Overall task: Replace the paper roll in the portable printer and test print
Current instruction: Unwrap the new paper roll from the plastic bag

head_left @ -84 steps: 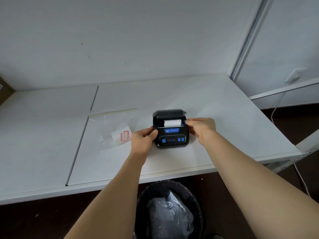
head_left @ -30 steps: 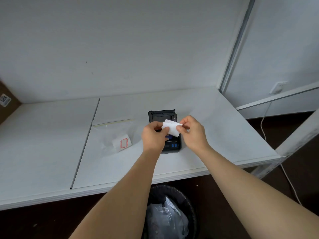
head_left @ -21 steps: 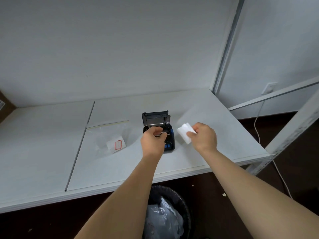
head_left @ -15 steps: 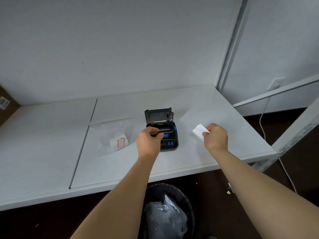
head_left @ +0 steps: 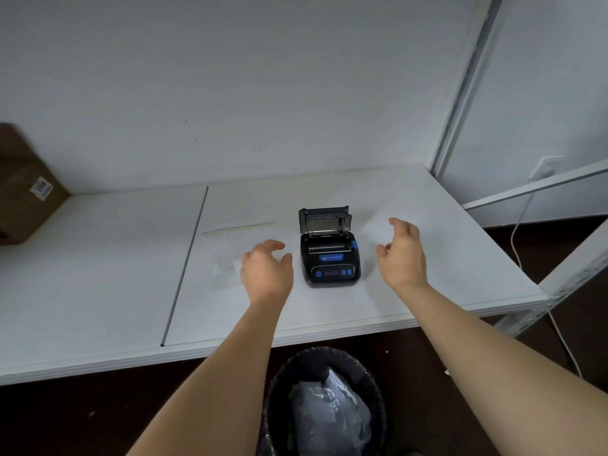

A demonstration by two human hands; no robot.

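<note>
The black portable printer (head_left: 331,262) with blue buttons sits mid-table, its lid (head_left: 324,220) standing open. No white roll shows in its paper bay. My left hand (head_left: 267,268) hovers just left of the printer, fingers spread and empty, over a clear plastic bag (head_left: 230,243). A white piece inside the bag peeks out beside that hand. My right hand (head_left: 404,255) hovers just right of the printer, open and empty. A faint, blurred pale patch (head_left: 375,230) lies on the table by its fingertips; I cannot tell whether it is the paper piece.
The white table (head_left: 98,274) has a seam left of the bag and a front edge close to me. A black bin (head_left: 324,403) with a plastic liner stands below. A cardboard box (head_left: 23,192) is far left; a shelf post (head_left: 460,93) and white cable (head_left: 519,232) are right.
My right hand carried the white paper piece off to the right of the printer and has let go of it. My left hand left the printer and moved left over the bag.
</note>
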